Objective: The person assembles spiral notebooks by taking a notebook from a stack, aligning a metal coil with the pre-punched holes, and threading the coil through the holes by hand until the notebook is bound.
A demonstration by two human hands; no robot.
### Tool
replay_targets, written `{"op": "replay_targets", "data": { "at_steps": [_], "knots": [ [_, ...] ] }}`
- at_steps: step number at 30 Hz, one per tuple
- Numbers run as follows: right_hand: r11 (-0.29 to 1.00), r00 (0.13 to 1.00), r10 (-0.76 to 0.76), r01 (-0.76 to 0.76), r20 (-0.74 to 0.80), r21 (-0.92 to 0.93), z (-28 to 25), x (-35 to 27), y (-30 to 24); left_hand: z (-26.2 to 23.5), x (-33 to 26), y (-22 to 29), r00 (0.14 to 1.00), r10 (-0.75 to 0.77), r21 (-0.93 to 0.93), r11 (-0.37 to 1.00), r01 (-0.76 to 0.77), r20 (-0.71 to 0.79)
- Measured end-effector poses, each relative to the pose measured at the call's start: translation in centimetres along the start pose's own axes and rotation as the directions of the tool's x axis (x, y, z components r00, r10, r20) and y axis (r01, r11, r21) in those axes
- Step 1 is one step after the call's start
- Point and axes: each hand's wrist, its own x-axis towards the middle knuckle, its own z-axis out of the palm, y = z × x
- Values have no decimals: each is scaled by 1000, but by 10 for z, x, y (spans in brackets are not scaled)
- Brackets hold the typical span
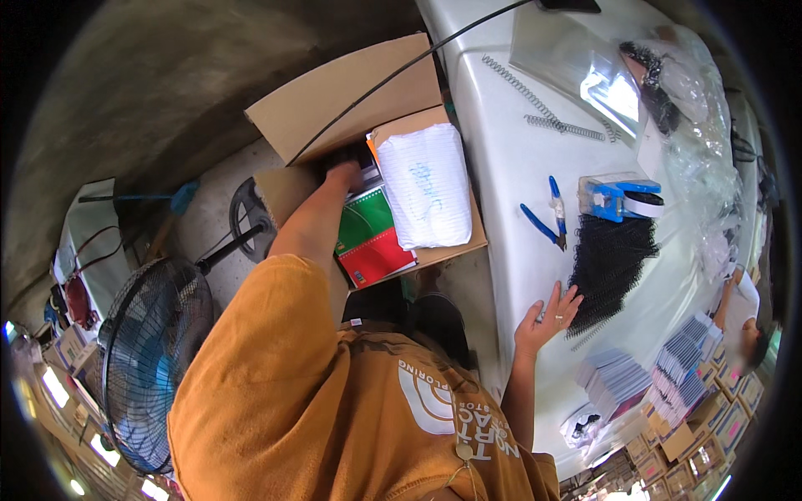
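Observation:
My left arm reaches into an open cardboard box (pixel 478 238), and my left hand (pixel 344 174) is down in its shadowed far side, the fingers hidden. Beside it in the box are a green and red spiral notebook (pixel 368 238) and a white wrapped packet (pixel 430 188) with blue handwriting. My right hand (pixel 547 319) rests at the white table (pixel 518 250) with its fingers apart, holding nothing. Close to its fingertips lies a bundle of black spiral binding coils (pixel 608 267). Blue-handled pliers (pixel 553 224) lie open beyond it, beside a blue tape dispenser (pixel 621 199).
Loose metal coils (pixel 543 108) and clear plastic sheets (pixel 585 75) lie farther along the table. Stacked notebooks (pixel 614 382) stand nearer, at right. A black fan (pixel 154 359) stands at my left. A person (pixel 739 321) is at the far right, near cartons (pixel 706 422).

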Motion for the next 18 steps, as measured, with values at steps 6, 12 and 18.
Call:
{"op": "replay_targets", "data": {
  "at_steps": [6, 12, 18],
  "knots": [
    [999, 999, 28, -27, 25, -33, -1, 3, -5, -11, -39, -4, 980, -48, -166, 986, 16, -194],
    [998, 1000, -2, 2, -3, -55, 2, 3, -2, 12, -14, -21, 953, 2, -173, 983, -57, -304],
    [997, 1000, 10, -9, 23, -70, 3, 1, 2, -11, 29, -32, 958, 164, -30, 984, -176, -237]
  ]
}}
